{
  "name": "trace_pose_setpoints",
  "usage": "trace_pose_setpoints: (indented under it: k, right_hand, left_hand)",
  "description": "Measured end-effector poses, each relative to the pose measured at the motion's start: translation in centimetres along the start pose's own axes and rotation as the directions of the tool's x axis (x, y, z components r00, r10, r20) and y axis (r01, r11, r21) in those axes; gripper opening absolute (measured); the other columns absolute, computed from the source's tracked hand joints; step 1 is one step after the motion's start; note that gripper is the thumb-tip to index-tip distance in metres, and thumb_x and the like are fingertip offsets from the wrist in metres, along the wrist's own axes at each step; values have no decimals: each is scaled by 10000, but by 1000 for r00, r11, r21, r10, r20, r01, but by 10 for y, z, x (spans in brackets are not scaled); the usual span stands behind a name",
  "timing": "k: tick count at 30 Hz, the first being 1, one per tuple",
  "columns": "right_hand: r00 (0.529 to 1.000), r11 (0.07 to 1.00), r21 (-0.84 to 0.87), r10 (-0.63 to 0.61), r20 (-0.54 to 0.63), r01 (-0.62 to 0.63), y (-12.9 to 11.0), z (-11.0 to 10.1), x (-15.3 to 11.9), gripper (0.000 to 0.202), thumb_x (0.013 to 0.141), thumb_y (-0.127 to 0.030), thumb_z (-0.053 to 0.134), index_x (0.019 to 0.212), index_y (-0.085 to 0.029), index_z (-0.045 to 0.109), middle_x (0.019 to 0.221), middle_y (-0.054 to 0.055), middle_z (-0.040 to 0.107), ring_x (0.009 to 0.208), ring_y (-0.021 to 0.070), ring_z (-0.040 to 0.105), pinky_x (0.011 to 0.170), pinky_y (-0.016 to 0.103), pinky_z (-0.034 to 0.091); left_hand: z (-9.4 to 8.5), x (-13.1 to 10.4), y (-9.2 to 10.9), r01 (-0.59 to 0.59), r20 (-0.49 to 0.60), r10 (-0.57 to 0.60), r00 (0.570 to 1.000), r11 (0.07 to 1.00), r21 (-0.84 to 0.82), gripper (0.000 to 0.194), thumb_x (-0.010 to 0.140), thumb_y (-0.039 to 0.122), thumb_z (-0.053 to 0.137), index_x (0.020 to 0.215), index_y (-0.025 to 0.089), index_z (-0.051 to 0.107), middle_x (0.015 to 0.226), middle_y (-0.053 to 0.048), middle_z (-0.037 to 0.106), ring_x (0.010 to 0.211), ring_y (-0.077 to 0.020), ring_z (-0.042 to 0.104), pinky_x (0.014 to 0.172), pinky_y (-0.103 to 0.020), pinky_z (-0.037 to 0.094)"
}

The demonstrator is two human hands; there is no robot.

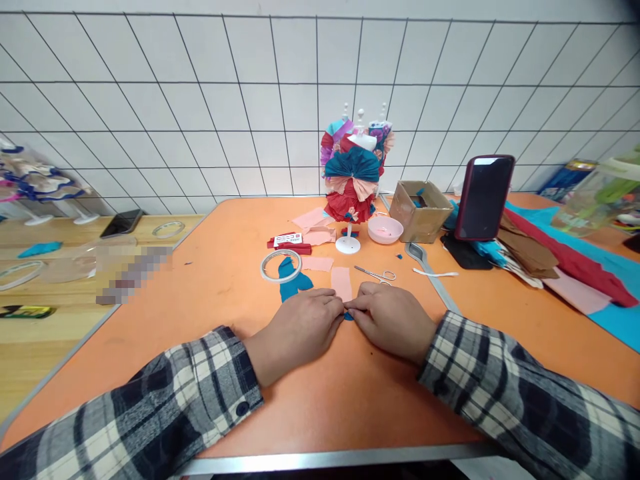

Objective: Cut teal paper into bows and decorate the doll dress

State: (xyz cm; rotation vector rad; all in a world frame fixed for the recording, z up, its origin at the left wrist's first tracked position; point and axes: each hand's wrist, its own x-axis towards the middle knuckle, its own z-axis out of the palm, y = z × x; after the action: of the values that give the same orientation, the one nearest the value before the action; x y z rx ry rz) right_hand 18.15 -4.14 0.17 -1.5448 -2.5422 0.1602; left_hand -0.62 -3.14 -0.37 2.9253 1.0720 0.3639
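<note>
We held both hands low over the orange desk [310,413], fingertips nearly meeting at a small blue piece [349,317] that lay between them. Our right hand [393,319] was nearly closed, thumb and forefinger pinched on the piece; our left hand [311,321] was curled at its other side, though we could not tell whether it gripped. A pink strip [341,283] lay just beyond our fingertips, with scissors [374,273] to its right. To the left, a tape roll [274,279] overlapped a larger blue piece [292,287].
</note>
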Motion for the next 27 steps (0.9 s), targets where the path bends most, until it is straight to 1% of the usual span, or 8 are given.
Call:
trace_pose_setpoints:
  k: [4,6,8,10,14,18,23,27]
  right_hand:
    - [1000,999,48,9,-6,-8,5,0,0,271,912,-297,484,979,-297,746,875,18,657,804,159,599,609,273,344]
    - [998,995,96,9,-56,-3,7,0,1,259,907,-286,495,961,-286,748,888,15,656,824,154,598,636,270,358]
    - [992,990,138,5,-129,13,9,1,3,262,911,-271,492,987,-280,742,917,17,652,848,149,593,674,266,374]
    - [987,986,164,-13,-160,40,9,3,4,263,911,-271,497,1021,-272,735,932,23,650,856,147,589,705,264,386]
    - [996,982,181,-45,-81,59,6,5,5,230,884,-302,536,936,-229,748,891,30,664,846,154,602,725,265,402]
    - [997,986,150,-61,-46,67,2,3,5,202,867,-320,564,929,-247,742,899,16,679,874,168,612,710,273,397]
    - [999,992,123,29,-13,-28,-1,2,9,178,880,-289,562,894,-258,737,902,10,681,853,162,613,655,268,373]
    - [998,987,149,62,-14,-60,-1,5,14,168,872,-259,558,867,-241,725,893,11,675,833,154,607,646,260,368]
  left_hand:
    - [-2,-2,0,1,8,-1,1000,999,34,195,910,179,476,905,172,671,836,-72,694,906,-212,653,839,-338,524]
    - [-2,-2,0,-8,-6,8,1000,999,38,201,914,176,471,912,178,672,837,-67,700,916,-210,655,852,-338,522]
    - [-1,-3,0,-20,-21,21,1000,999,32,203,915,173,471,933,183,673,862,-64,707,946,-208,653,870,-339,518]
    - [-1,-3,-1,-29,-27,30,999,999,27,203,912,170,475,954,186,673,887,-63,710,981,-212,646,884,-343,514]
    - [0,-3,-2,-3,-20,3,1000,1000,8,197,894,151,491,941,175,680,869,-72,700,954,-220,643,852,-345,514]
    - [-1,-2,-3,22,3,-22,1000,999,-46,185,885,123,504,889,160,685,844,-73,686,864,-200,636,794,-322,503]
    - [1,0,-5,12,5,-12,1000,999,-30,197,923,147,498,873,162,689,819,-58,684,850,-195,612,802,-335,459]
    - [0,0,-5,-6,5,6,1000,1000,28,179,932,177,520,895,176,695,820,-47,689,840,-198,597,822,-363,421]
